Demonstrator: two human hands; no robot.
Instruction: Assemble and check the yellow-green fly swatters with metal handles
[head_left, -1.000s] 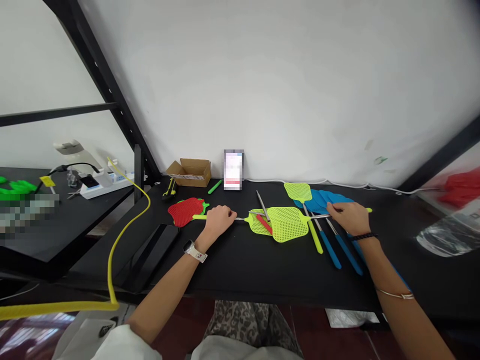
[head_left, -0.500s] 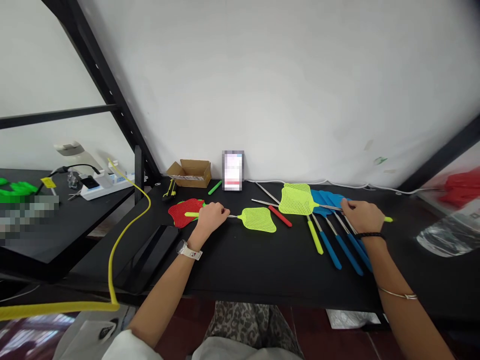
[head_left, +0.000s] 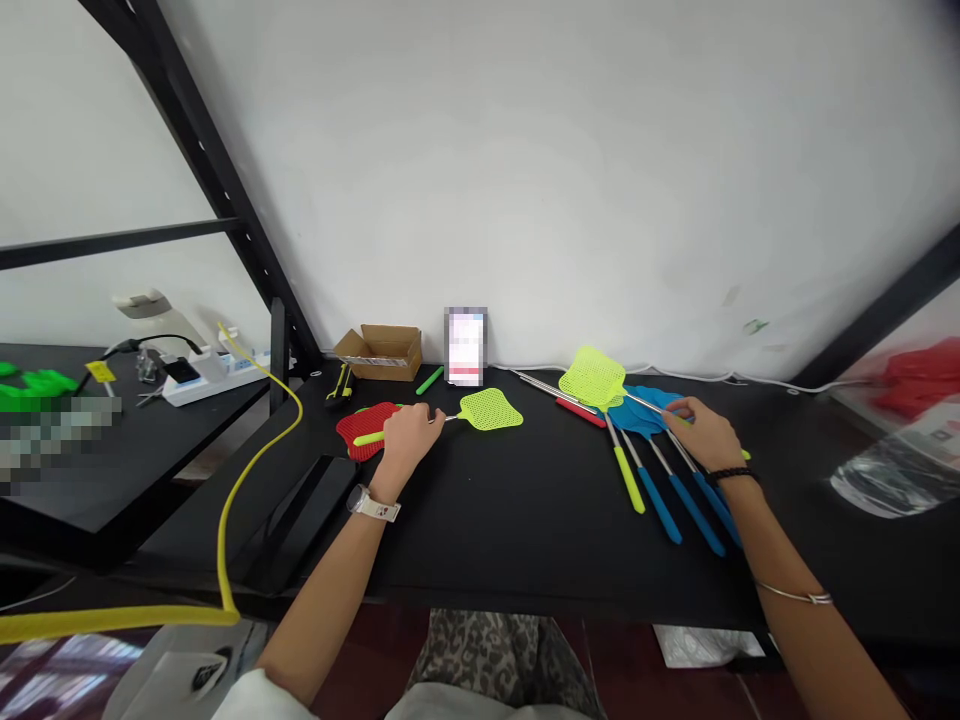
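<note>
At far left, on a second black bench (head_left: 135,445), bright green pieces (head_left: 37,382) near a white power strip (head_left: 217,380), with a yellow cable (head_left: 223,480) looping down in the foreground. On the nearer black bench (head_left: 480,530), an uncovered cardboard box (head_left: 386,362) behind red mesh swatter heads (head_left: 364,428). Overlapping that mesh, the left hand (head_left: 415,435), fingers wrapped around a lime-green fly swatter (head_left: 490,410), handle end leftward, mesh head rightward. Best carried low and level, by handle or thin metal shaft, to avoid dragging red mesh along. Farther back, a loose green handle (head_left: 430,381) and a smartphone (head_left: 466,350) propped against the wall. Right of centre, near some metal rods (head_left: 536,383) and a red handle (head_left: 581,412), the head of another lime-green swatter (head_left: 600,372), overlapping that of a third swatter (head_left: 628,480) with handle toward the bench's front edge. Pinched on the shaft of the former, well apart from the left, the right hand (head_left: 703,432), above blue fly swatters (head_left: 694,513) in a fan; contact with those impossible to tell. Better turned to match neighbouring handles, heads stacked squarely, before loosening any fingers. At far right, a clear plastic bag (head_left: 892,480) near red items (head_left: 919,378)
</note>
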